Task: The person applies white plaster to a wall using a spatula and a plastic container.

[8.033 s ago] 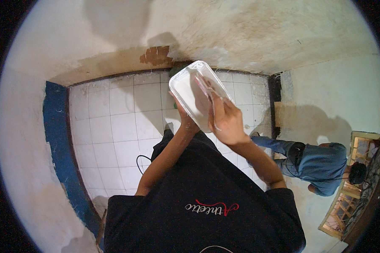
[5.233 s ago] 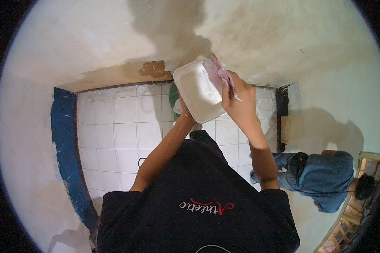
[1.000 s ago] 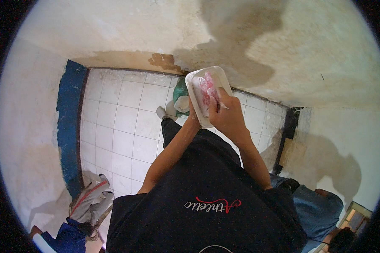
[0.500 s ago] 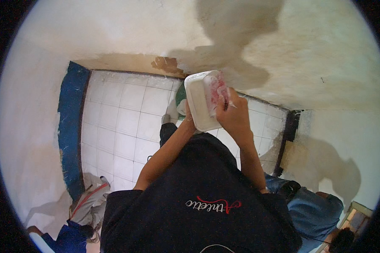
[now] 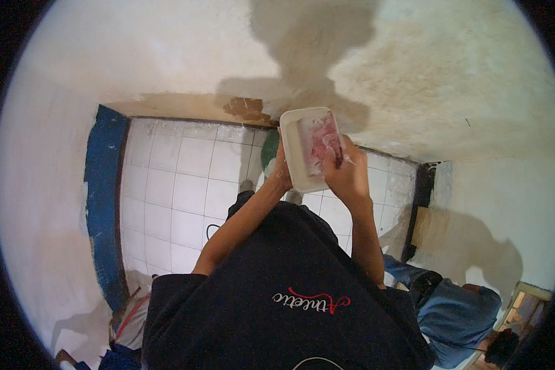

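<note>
I hold a shallow white rectangular tray (image 5: 293, 145) in front of my body, near the wall. My left hand (image 5: 282, 171) grips its left side, with most of the fingers hidden behind it. In my right hand (image 5: 350, 177) is a flat red spreader (image 5: 322, 137), smeared with white paste and lying over the right part of the tray. White paste also sticks to the right fingers. Past the tray's left edge, on the floor, a rounded green object (image 5: 269, 148) partly shows; its kind is hidden.
Ahead rises a pale, patchy wall (image 5: 407, 80) with a brown bare patch (image 5: 248, 109) low down. A blue-painted band (image 5: 106, 197) runs along the left wall above the white tiled floor (image 5: 188, 176). Other people are close behind: one in blue (image 5: 462, 311) at right, another (image 5: 132, 320) at lower left.
The tray and both hands have shifted slightly right and down in view. The spreader stays over the tray, tilted a little differently. My shadow on the wall has moved left.
</note>
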Motion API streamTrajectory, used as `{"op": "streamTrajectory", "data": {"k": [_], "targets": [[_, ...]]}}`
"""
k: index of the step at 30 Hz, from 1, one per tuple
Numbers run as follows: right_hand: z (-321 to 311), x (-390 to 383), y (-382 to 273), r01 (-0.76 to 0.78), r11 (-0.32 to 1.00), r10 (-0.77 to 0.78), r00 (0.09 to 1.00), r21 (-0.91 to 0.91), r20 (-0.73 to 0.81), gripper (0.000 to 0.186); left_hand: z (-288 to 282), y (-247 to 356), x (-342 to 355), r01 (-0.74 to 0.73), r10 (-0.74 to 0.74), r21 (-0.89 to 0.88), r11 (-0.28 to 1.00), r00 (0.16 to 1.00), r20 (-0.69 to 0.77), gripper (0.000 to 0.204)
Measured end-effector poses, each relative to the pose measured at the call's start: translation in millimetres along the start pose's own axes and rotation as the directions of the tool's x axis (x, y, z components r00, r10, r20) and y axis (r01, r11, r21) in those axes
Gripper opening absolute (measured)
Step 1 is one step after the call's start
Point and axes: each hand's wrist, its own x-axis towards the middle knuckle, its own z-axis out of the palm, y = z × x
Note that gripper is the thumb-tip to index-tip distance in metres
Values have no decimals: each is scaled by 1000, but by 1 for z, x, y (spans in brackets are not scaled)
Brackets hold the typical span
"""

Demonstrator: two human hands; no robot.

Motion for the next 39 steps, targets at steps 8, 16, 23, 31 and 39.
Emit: {"op": "streamTrajectory", "data": {"k": [8, 16, 23, 31, 39], "targets": [[13, 48, 10, -107, 993, 108, 994, -57, 28, 23, -4, 23, 37, 81, -81, -84, 993, 997, 4, 80], [27, 82, 16, -168, 976, 178, 982, -135, 65, 25, -19, 38, 61, 51, -28, 114, 992, 980, -195, 81], [13, 91, 11, -126, 991, 123, 990, -46, -64, 14, -19, 61, 66, 132, -134, -24, 991, 981, -142, 87], [17, 96, 15, -151, 979, 172, 972, 133, -158, 14, -24, 68, 67, 161, -139, 84, 983, 966, -219, 78], [31, 87, -22, -233, 971, 214, 952, -62, -221, 16, -54, 81, 67, 170, -181, -96, 981, 976, -123, 75]]}}
